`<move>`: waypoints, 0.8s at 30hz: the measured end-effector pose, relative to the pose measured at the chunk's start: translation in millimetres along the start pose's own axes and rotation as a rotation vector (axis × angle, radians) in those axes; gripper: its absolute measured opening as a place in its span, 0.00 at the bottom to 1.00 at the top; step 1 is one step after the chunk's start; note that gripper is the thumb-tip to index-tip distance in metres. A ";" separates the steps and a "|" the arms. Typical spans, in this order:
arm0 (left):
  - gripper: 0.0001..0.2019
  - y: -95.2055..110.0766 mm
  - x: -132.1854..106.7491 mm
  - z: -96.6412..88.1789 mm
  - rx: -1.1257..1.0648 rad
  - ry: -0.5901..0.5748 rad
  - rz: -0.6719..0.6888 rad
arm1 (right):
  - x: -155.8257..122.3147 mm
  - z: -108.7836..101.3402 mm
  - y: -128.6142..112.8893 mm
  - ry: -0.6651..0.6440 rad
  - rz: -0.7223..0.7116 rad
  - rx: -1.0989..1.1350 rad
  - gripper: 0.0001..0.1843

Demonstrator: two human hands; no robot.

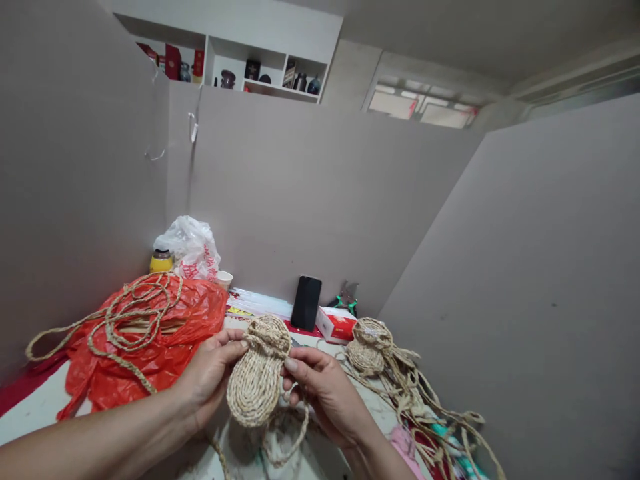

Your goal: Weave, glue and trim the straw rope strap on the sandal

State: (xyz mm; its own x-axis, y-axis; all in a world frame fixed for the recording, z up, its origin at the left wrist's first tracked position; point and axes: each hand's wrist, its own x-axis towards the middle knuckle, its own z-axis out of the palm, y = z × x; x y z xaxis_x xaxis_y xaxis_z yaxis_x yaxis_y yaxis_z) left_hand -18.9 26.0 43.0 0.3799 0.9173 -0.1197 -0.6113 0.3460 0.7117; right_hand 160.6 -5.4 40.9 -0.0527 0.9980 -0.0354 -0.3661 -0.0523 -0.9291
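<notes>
A small slipper of braided straw [254,393] is held up in front of me, its rounded sole towards the camera and a raised strap band across its upper part. My left hand [209,370] pinches its left edge near the band, thumb on top. On the other side, my right hand [327,390] grips the right edge between thumb and fingers. A loose braided straw cord [295,450] hangs below the right fingers. Off to the right lies a second straw slipper [367,347] of like make, with long loose straw cords [425,400] trailing from it.
On the left, a coil of braided cord [143,333] lies on a red plastic bag [203,310]. Behind stand a yellow jar [161,262], white plastic bag [187,240], paper cup [225,279], phone [306,303], red-and-white box [337,325] and green-handled pruners [345,300]. Grey partitions [300,193] enclose the table.
</notes>
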 end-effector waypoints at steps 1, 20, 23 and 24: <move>0.09 0.1 -1.3 0.9 -0.006 -0.002 -0.004 | -0.4 -0.2 -0.5 -0.008 0.002 0.013 0.17; 0.27 3.8 -17.5 6.1 0.336 -0.099 0.230 | -2.7 -13.2 -1.2 -0.142 0.070 0.171 0.16; 0.24 7.4 -20.2 9.6 0.395 -0.106 0.197 | -2.3 -15.6 -0.1 -0.160 0.080 0.178 0.17; 0.24 8.3 -21.1 10.7 0.407 -0.112 0.187 | -2.2 -16.3 0.0 -0.166 0.083 0.177 0.17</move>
State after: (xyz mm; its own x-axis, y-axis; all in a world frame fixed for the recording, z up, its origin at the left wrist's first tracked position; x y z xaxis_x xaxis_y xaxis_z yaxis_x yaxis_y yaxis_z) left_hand -24.6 7.3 58.8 0.3756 0.9217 0.0967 -0.3626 0.0501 0.9306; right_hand 175.9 -7.0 35.1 -0.2354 0.9713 -0.0345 -0.5101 -0.1537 -0.8463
